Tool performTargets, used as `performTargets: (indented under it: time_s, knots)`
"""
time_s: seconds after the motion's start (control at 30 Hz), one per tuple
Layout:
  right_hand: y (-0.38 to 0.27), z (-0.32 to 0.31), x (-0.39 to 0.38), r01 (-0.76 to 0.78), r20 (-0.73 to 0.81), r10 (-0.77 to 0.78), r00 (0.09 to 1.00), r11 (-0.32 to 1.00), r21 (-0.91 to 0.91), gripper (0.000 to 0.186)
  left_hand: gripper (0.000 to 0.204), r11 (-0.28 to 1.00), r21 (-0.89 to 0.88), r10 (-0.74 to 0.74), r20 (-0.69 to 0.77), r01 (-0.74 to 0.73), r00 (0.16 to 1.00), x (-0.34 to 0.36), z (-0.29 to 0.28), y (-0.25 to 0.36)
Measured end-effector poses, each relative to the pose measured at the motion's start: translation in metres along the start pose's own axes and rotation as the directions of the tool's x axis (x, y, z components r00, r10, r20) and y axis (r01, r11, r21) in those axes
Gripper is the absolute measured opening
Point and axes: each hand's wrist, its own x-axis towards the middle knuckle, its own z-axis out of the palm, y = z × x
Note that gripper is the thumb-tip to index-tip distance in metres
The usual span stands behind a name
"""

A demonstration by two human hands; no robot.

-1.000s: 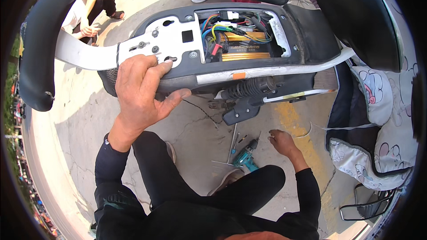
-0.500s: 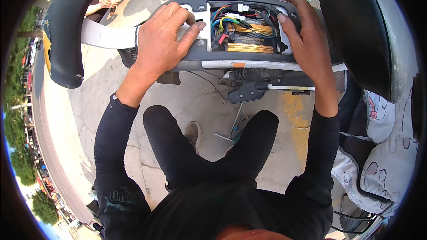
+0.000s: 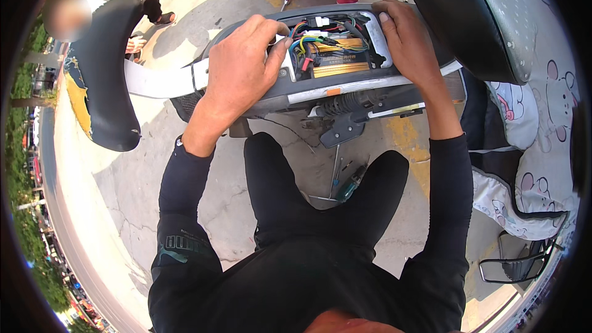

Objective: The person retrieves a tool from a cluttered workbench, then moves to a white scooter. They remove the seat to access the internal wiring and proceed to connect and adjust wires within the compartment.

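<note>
My right hand (image 3: 408,42) has joined my left hand (image 3: 243,65) on the frame (image 3: 305,85); both curl, thumbs parted, so I can steady either side.

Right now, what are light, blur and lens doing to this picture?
In the head view, sunlit pavement at left looks washed out; there too, the bystander's head is blurred, and the fisheye bends the road near the rim; the head view shows the coloured wires fairly clearly.
</note>
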Motion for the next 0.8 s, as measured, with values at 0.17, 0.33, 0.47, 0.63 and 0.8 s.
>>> performTargets:
  time_s: [0.17,0.33,0.47,0.63,0.8]
  knots:
    - [0.001,-0.001,-0.004,-0.053,0.098,0.057,0.993,0.998,-0.042,0.028,0.022,0.986,0.034,0.166,-0.009,-0.165,0.986,0.014,0.023,0.009]
    - [-0.001,-0.003,-0.001,-0.023,0.078,0.026,0.997,0.999,-0.032,0.027,0.024,0.992,0.072,0.101,0.087,-0.107,0.991,0.014,0.023,0.012]
    - [-0.001,0.002,0.0,-0.037,0.074,0.039,0.997,0.999,-0.027,0.025,0.017,0.995,-0.007,0.104,0.01,-0.104,0.995,0.011,0.027,0.015]
    - [-0.001,0.007,-0.002,-0.124,0.036,0.123,0.992,0.992,0.021,0.027,0.011,0.996,0.054,0.082,-0.128,-0.076,0.988,0.01,0.025,0.019]
    - [0.001,0.007,-0.002,-0.122,0.052,0.121,0.991,0.992,0.011,0.027,0.012,0.997,-0.032,-0.062,0.062,0.064,0.996,0.015,0.022,0.028]
